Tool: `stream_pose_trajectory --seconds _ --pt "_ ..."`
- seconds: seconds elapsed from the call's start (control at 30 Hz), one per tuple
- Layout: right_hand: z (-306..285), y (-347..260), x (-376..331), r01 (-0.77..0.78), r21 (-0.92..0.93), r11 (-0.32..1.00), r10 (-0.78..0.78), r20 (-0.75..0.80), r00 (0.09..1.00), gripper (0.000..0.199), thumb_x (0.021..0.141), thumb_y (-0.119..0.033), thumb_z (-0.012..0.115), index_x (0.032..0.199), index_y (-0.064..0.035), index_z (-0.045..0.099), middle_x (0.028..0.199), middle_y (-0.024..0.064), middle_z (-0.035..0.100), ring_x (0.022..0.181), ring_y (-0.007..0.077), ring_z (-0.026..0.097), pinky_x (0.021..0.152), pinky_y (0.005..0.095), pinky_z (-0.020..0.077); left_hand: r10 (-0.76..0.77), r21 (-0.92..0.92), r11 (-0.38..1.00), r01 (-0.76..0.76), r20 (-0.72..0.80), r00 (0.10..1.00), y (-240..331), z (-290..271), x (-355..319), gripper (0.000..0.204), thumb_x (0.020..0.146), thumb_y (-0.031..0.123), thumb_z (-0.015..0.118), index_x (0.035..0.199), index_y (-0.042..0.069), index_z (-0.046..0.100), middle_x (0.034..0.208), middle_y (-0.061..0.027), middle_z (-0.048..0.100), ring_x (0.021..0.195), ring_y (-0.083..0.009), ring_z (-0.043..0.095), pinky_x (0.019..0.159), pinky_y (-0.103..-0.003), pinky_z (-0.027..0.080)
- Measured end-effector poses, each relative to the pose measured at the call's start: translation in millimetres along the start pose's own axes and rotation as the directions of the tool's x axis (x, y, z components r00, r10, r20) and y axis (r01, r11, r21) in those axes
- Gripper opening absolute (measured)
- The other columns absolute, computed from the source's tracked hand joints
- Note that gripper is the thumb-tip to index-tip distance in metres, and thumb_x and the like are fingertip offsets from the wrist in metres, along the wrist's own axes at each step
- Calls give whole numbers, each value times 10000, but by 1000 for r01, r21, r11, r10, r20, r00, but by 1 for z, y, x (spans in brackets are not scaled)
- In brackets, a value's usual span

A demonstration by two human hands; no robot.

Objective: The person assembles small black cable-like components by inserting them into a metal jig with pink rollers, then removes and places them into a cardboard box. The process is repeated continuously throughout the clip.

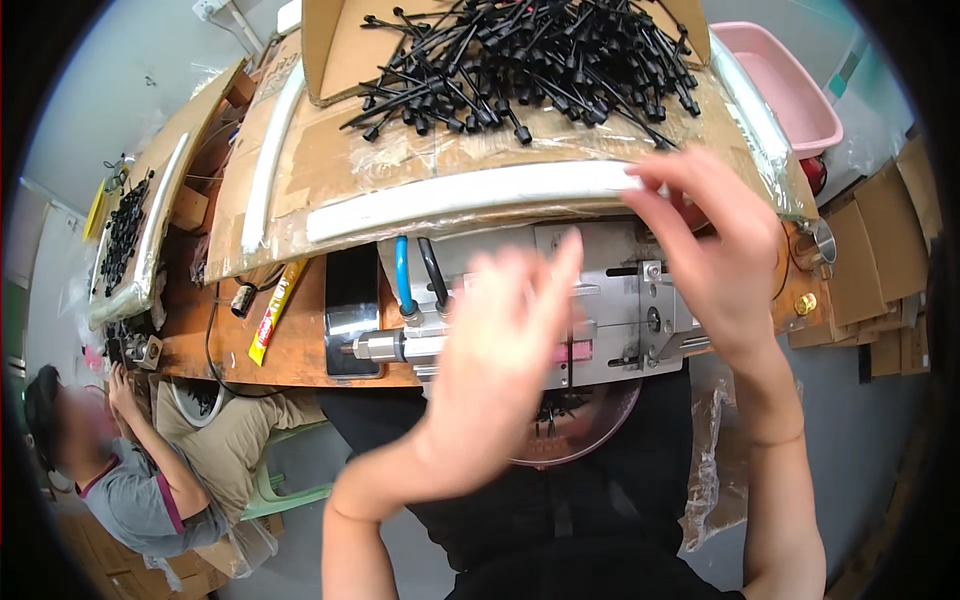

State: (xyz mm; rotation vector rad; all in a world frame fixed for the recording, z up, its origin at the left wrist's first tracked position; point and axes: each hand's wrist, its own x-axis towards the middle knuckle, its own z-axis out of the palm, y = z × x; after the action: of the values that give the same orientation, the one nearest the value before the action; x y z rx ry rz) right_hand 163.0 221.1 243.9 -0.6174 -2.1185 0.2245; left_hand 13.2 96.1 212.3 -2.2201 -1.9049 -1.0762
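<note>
My left hand (490,350), smeared by motion, hangs over a metal bench fixture (622,300) and hides part of it. One finger seems stretched forward; whether anything is in that hand I cannot tell. Further right, my right hand (722,235) is raised by the right end of a white padded strip (470,195). Its thumb and forefinger come together in a pinch, and what they hold, if anything, does not show. Beyond the strip lies a heap of black plastic pieces with thin stems and thicker heads (540,60) on cardboard.
Blue (403,270) and black hoses run to the fixture's cylinder (380,346). A dark phone-like slab (352,290) and a yellow packet (275,315) lie left. A clear bowl (615,425) sits at my lap. A pink basin (775,85) stands far right; a co-worker (150,490) sits left.
</note>
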Motion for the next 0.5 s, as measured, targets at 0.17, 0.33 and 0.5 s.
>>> stream_pose_trajectory --seconds 0.17,0.33,0.5 --pt "55 31 59 225 -430 875 -205 92 974 184 755 -25 660 922 -41 587 923 97 593 900 264 625 693 381 545 -49 343 926 158 -306 951 -85 -3 117 233 843 42 655 1070 25 603 1034 -203 578 950 -364 578 845 -427 463" --pt "51 72 84 282 -537 795 -206 198 958 197 739 44 597 919 -34 598 942 107 604 943 288 634 747 405 557 -61 296 948 119 -197 978 -128 -13 146 128 843 -3 615 969 18 623 944 -187 605 907 -346 619 810 -426 493" --pt "10 101 88 433 -438 788 -293 351 889 238 727 60 597 953 -12 617 925 110 604 931 290 628 780 406 534 62 298 955 -18 -138 988 -126 -32 141 216 847 -43 583 1055 11 609 967 -176 617 910 -322 655 798 -418 519"
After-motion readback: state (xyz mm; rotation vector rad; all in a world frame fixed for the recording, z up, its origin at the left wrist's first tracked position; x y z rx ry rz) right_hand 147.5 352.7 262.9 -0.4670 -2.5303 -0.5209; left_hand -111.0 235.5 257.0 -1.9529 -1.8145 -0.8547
